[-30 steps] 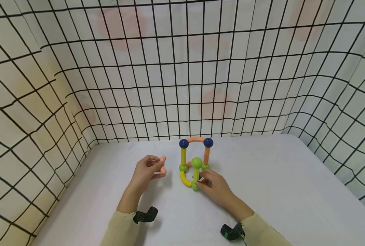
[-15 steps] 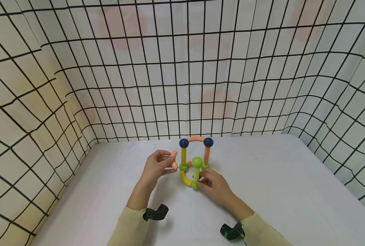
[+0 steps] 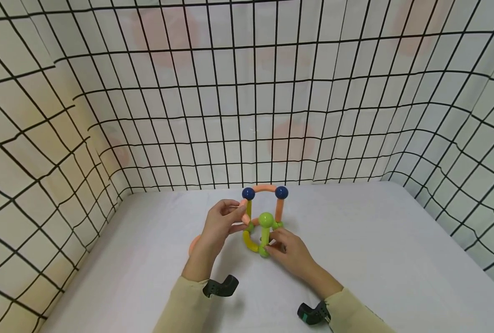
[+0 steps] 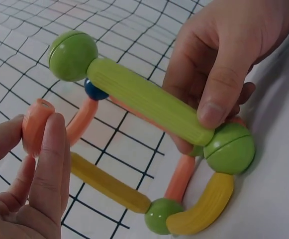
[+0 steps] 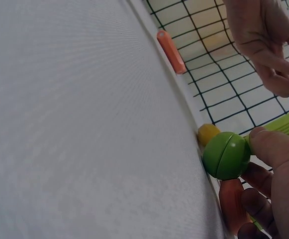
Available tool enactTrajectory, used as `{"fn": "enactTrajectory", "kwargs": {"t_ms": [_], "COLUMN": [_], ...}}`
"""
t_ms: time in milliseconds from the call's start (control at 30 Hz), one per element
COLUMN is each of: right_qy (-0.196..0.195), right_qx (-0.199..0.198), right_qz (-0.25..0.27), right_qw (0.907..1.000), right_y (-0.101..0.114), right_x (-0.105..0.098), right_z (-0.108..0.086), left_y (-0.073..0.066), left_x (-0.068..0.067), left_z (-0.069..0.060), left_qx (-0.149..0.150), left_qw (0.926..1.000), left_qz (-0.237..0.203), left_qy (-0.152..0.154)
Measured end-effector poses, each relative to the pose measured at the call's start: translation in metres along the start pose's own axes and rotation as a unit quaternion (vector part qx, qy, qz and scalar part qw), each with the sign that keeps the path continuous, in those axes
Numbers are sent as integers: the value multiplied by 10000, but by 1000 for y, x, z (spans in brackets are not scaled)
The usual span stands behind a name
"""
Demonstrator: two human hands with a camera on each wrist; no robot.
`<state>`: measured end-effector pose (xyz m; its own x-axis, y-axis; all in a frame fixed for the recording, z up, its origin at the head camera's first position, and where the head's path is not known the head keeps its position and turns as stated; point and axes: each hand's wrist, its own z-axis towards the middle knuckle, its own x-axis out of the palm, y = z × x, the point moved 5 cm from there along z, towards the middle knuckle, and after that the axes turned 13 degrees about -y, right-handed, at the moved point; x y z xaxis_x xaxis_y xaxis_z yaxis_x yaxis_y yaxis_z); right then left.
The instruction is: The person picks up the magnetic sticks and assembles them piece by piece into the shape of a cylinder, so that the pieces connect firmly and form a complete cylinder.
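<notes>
My left hand (image 3: 218, 229) pinches a curved orange magnetic rod (image 4: 35, 127) between thumb and fingers, close to the left side of a stick-and-ball frame. With my right hand (image 3: 290, 254) I grip the upright light green rod (image 4: 149, 99) at its lower end, just above a green ball (image 4: 229, 148). Another green ball (image 3: 266, 219) tops that rod. Two dark blue balls (image 3: 281, 193) at the back are bridged by an orange arc (image 3: 265, 188). A yellow curved rod (image 4: 204, 206) forms part of the base. In the head view, my left hand partly covers the yellow upright (image 3: 249, 209).
A loose orange rod (image 5: 171, 52) lies on the white tabletop (image 3: 376, 254), partly behind my left forearm in the head view. Black grid netting (image 3: 247, 101) over pale cloth surrounds the table at the back and sides.
My left hand has moved right and slightly away from me, bringing the orange rod up beside the frame. The loose orange rod behind the wrist has come into view. My right hand stays put.
</notes>
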<state>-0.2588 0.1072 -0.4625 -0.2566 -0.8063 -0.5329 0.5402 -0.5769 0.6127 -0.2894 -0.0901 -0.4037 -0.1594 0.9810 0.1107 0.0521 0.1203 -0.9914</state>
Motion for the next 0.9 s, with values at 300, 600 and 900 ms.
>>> {"fn": "enactTrajectory", "kwargs": {"t_ms": [300,600,900], "right_qy": [27,69,79], "right_qx": [-5,-12,-124], "right_qz": [1,-23,-149], "right_qw": [10000,10000,9998], "right_y": [-1,2,6], "right_x": [0,0,1], "right_z": [0,0,2], "left_y": [0,4,7], "left_x": [8,9,10], "left_z": [-1,-2,0], "left_qx": [-38,-230,-322], "left_qw": [9997,9989,9977], "left_qz": [-237,-392,-591], "left_qy": [-86,-64,0]}}
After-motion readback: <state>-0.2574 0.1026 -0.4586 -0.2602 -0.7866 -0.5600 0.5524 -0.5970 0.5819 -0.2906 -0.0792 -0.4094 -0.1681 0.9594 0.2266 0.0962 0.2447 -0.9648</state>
